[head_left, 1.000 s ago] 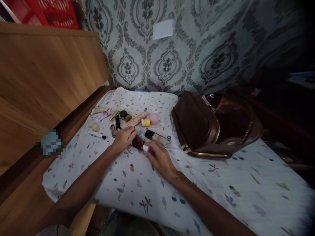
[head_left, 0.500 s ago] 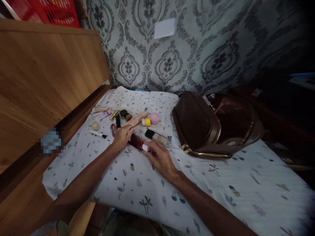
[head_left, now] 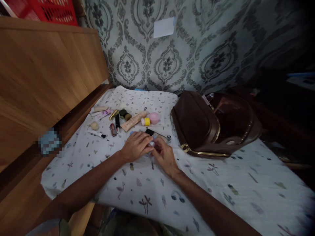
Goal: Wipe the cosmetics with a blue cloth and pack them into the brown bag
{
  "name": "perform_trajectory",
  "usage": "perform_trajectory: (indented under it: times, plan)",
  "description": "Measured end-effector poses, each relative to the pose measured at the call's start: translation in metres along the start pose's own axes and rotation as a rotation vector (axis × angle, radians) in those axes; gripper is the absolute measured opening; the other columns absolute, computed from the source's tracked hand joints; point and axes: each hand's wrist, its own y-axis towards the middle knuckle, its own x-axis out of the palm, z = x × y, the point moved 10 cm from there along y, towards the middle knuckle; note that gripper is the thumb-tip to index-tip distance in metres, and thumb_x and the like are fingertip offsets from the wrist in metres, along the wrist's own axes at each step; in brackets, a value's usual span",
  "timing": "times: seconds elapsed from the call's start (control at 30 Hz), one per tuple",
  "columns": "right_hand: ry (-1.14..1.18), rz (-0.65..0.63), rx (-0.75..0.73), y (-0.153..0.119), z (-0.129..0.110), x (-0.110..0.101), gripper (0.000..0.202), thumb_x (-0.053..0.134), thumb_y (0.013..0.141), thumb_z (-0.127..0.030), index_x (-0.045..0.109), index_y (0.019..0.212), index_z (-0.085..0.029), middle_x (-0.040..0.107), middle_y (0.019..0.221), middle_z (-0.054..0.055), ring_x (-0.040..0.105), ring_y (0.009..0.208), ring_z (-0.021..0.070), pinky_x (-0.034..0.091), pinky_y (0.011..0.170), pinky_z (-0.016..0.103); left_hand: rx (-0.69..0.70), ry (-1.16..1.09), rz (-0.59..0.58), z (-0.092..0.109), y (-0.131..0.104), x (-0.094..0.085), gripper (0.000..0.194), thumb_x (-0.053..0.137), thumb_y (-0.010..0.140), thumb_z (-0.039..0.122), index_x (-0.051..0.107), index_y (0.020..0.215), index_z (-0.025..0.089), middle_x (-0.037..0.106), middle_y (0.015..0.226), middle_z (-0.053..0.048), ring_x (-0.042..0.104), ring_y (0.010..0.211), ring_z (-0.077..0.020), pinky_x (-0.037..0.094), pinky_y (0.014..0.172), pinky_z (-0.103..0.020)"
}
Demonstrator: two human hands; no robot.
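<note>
My left hand point(head_left: 137, 147) is closed, its fingers curled over something I cannot make out. Fingertips of my right hand point(head_left: 164, 155) pinch at a small white cap point(head_left: 152, 143) between the hands. Just behind them, a foundation bottle with a black cap point(head_left: 149, 131) is partly covered. Beyond my left hand lie a peach tube point(head_left: 134, 121), a black tube point(head_left: 117, 123) and a brownish small bottle point(head_left: 113, 129). A yellow-and-white jar point(head_left: 145, 122) touches a round pink item point(head_left: 154, 118). The dark red bottle is hidden.
An open brown bag point(head_left: 197, 124) stands at the right on the patterned cloth point(head_left: 137, 196). A brush point(head_left: 97, 133), beige sponge point(head_left: 94, 126), gold tube point(head_left: 114, 114) and pink-white tube point(head_left: 102, 114) lie at left. A wooden cabinet point(head_left: 49, 65) borders the left side.
My left hand has moved right and closer to my right hand, covering where the dark red bottle was visible. The peach tube and brownish bottle are now more exposed.
</note>
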Motion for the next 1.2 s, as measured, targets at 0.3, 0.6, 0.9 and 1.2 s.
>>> perform_trajectory:
  times: [0.3, 0.6, 0.9, 1.2]
  plan:
    - [0.183, 0.0, 0.134, 0.001, 0.016, 0.006, 0.04, 0.058, 0.087, -0.061, 0.05, 0.085, -0.022, 0.059, 0.069, -0.001, 0.058, 0.054, 0.0146, 0.049, 0.053, 0.028, -0.239, -0.048, -0.046, -0.052, -0.007, 0.005, 0.041, 0.034, 0.104, 0.042, 0.066, 0.097, 0.018, 0.069, 0.093, -0.008, 0.062, 0.092, -0.0221, 0.049, 0.088, -0.037]
    - [0.129, 0.017, 0.12, 0.0, 0.014, 0.001, 0.039, 0.054, 0.09, -0.06, 0.051, 0.087, -0.021, 0.061, 0.071, 0.0, 0.061, 0.057, 0.0147, 0.049, 0.055, 0.027, -0.572, -0.277, -0.105, -0.097, -0.025, 0.02, 0.04, 0.031, 0.103, 0.041, 0.064, 0.098, 0.019, 0.072, 0.098, -0.007, 0.067, 0.095, -0.0214, 0.05, 0.09, -0.036]
    - [0.279, 0.028, 0.13, 0.002, 0.017, 0.003, 0.03, 0.064, 0.085, -0.046, 0.058, 0.102, -0.022, 0.063, 0.088, 0.001, 0.066, 0.061, 0.0133, 0.049, 0.048, 0.024, -0.528, -0.341, -0.126, -0.091, -0.025, 0.021, 0.047, 0.03, 0.103, 0.046, 0.068, 0.098, 0.018, 0.073, 0.102, -0.009, 0.067, 0.101, -0.0225, 0.049, 0.095, -0.037]
    - [0.405, -0.014, 0.096, 0.004, 0.013, 0.009, 0.031, 0.07, 0.082, -0.044, 0.06, 0.102, -0.023, 0.064, 0.094, 0.003, 0.066, 0.07, 0.0146, 0.053, 0.057, 0.026, -0.509, -0.359, -0.067, -0.089, -0.022, 0.013, 0.046, 0.029, 0.104, 0.046, 0.058, 0.082, 0.018, 0.065, 0.081, -0.005, 0.06, 0.078, -0.0178, 0.046, 0.076, -0.032]
